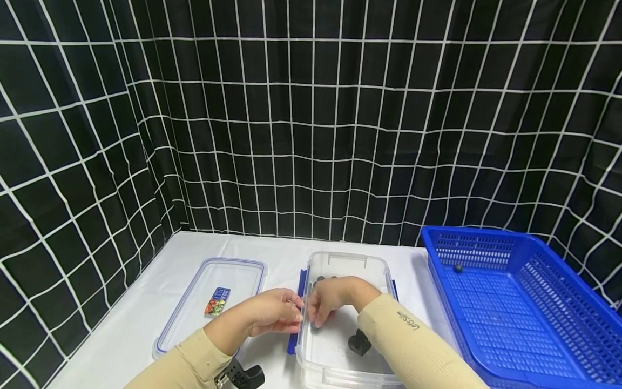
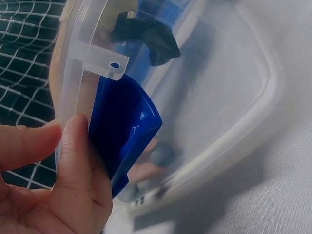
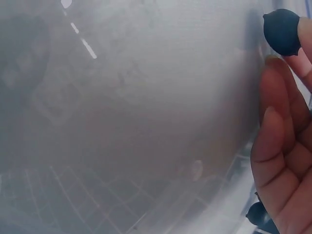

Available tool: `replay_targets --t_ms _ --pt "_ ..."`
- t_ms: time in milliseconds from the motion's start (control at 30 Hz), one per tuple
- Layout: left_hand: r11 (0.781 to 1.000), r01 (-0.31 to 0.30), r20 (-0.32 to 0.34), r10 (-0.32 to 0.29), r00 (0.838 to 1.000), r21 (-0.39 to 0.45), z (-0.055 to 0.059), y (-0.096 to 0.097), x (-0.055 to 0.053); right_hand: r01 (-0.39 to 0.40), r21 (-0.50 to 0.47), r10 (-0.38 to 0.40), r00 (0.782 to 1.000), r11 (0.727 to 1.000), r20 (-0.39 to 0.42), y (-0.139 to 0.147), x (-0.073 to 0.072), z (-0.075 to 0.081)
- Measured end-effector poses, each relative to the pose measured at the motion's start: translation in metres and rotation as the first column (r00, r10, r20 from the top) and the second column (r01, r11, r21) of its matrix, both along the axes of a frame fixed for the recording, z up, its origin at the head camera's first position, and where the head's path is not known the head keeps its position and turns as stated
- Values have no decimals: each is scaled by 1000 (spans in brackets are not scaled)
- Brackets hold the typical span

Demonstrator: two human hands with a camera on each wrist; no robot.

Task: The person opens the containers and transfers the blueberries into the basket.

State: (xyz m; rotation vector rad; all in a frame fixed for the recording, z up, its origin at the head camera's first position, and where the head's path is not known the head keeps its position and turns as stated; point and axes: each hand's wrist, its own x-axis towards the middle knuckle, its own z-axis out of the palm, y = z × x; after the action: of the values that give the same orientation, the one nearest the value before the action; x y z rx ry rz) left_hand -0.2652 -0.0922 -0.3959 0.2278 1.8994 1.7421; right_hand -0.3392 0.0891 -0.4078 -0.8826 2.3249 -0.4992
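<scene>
A clear plastic container (image 1: 350,259) with blue latch flaps (image 2: 126,117) stands in front of me. My left hand (image 1: 279,313) holds its left side, thumb and fingers pinching the rim beside a flap. Inside, my right hand (image 1: 332,297) reaches down near the left wall. Between its thumb and fingers it pinches a small dark round ball (image 3: 282,32) with a pointed nub. More dark balls (image 1: 320,279) lie along the container's far left side, partly hidden by the right hand. Another ball (image 3: 261,214) shows beside that hand in the right wrist view.
A clear lid (image 1: 187,302) with a blue edge and a colourful sticker (image 1: 217,301) lies flat at the left. To the right stands a blue plastic basket (image 1: 500,319) with one dark ball (image 1: 458,268) in it. A black grid-patterned curtain (image 1: 311,108) hangs behind the white table (image 1: 286,251).
</scene>
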Motion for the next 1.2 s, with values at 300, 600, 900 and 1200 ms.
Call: replay_targets --t_ms 300,600,900,1200 --pt "1000 0 10 0 1000 3 -2 -1 -1 88 -32 -86 995 996 59 2 -1 8" --pt "1000 -3 15 3 1000 3 -2 -2 -1 145 -122 -132 986 982 102 6 0 18" --pt "1000 -23 6 23 1000 0 -2 -1 2 201 -195 -172 972 960 157 12 1 36" --pt "1000 -18 20 18 1000 -23 0 -1 4 227 -234 -204 972 946 118 29 -4 62"
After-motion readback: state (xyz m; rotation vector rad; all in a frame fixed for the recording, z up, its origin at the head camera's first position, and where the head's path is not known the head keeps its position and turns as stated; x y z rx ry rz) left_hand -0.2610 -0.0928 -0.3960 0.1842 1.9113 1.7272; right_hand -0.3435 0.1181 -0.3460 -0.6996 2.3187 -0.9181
